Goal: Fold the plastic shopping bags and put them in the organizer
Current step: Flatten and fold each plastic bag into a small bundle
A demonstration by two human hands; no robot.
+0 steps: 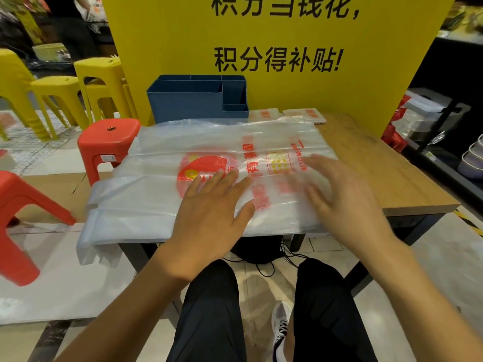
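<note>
The bag [209, 163] lies spread flat across the table [379, 163], its left end hanging over the edge. The left hand [211, 202] rests palm-down on it, fingers straight, probably to pin the film. The right hand [339, 194], blurred, fingers extended and grasping nothing, appears to smooth it for folding. The organizer [188, 100] stands just behind, within reach.

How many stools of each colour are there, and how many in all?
Yellow stools: 3, the left one, the middle one, the right one, some perhaps stacked.
Red stools: 2, one beside the table, one at the left edge.
Total: 5
</note>
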